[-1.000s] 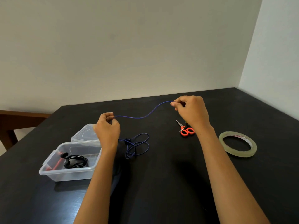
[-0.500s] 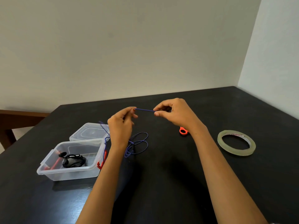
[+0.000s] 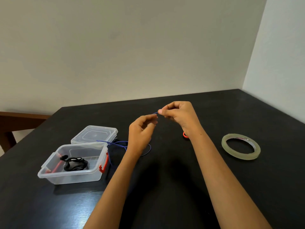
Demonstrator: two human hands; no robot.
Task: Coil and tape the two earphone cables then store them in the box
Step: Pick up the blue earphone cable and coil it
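Observation:
My left hand (image 3: 142, 131) and my right hand (image 3: 179, 115) meet above the black table, fingertips almost touching. Both pinch a thin blue earphone cable (image 3: 118, 143) between thumb and fingers. The rest of that cable trails down behind my left wrist in loose loops on the table, beside the box. The clear plastic box (image 3: 74, 175) with red latches stands open at the left. A coiled black earphone cable (image 3: 75, 163) lies inside it. A roll of clear tape (image 3: 240, 149) lies flat at the right.
The box's clear lid (image 3: 94, 134) lies just behind the box. Orange-handled scissors (image 3: 185, 135) are mostly hidden behind my right wrist. A wooden chair back (image 3: 19, 117) stands past the table's left edge. Walls close off the back and the right.
My hands have come together from wide apart, so the blue cable stretched between them is now very short. The slack hangs lower beside the box.

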